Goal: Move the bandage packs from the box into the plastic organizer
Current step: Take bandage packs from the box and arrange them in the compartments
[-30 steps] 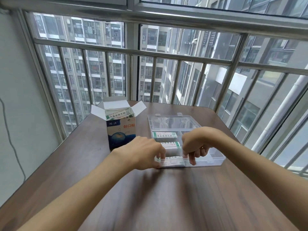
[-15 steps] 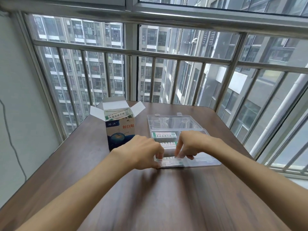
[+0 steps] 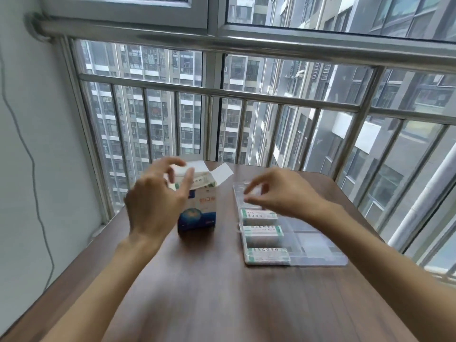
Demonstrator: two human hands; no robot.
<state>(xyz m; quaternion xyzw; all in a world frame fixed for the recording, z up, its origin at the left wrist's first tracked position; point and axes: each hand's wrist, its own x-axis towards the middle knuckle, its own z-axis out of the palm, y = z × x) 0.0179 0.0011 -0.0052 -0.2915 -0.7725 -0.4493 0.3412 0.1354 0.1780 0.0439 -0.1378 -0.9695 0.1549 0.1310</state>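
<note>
A blue and white box (image 3: 198, 211) stands open on the brown table, its white flaps up and bandage packs (image 3: 201, 182) showing at its mouth. My left hand (image 3: 158, 193) hovers at the box's top, fingers spread and loosely curved, holding nothing. To the right lies a clear plastic organizer (image 3: 318, 255) with three green-and-white bandage packs (image 3: 267, 254) in its left column. My right hand (image 3: 278, 191) floats above the organizer's far end, fingers loosely curled and empty. Motion blurs both hands.
The brown wooden table (image 3: 222, 304) reaches to a metal window railing (image 3: 246, 95) at the back and right. A grey wall with a hanging cable (image 3: 32, 156) is on the left.
Both hands have lifted off the nearest pack in the organizer. My left hand has moved up and left to the box's open top; my right hand has risen over the organizer's far end.
</note>
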